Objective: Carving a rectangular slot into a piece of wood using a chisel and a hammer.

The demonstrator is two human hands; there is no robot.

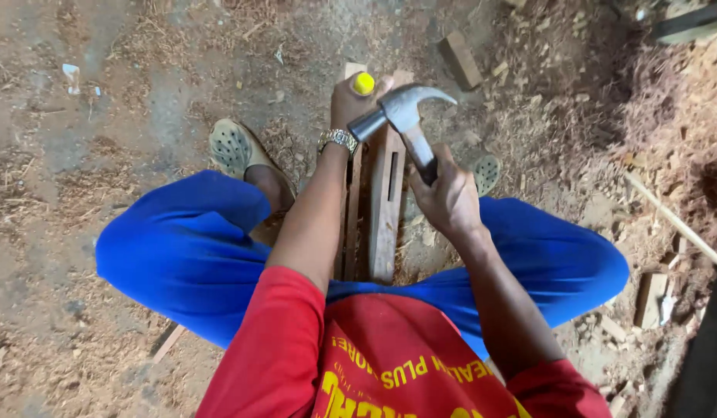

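Note:
My right hand (450,200) grips the handle of a steel claw hammer (401,111), raised above the wood, its head level with my left hand. My left hand (351,103) is closed around a chisel with a yellow-capped handle (363,83), held upright over the far end of a long wooden piece (384,209). The wood lies lengthwise between my knees and has a narrow rectangular slot cut in it. A metal watch (339,139) is on my left wrist. The chisel's blade is hidden behind my hand.
Blue trousers (180,248) and a red shirt fill the lower frame. A perforated sandal (233,149) rests on dirt ground strewn with sawdust. Wood offcuts (461,59) lie at the back and offcuts (651,298) at the right, beside a thin stick (672,219).

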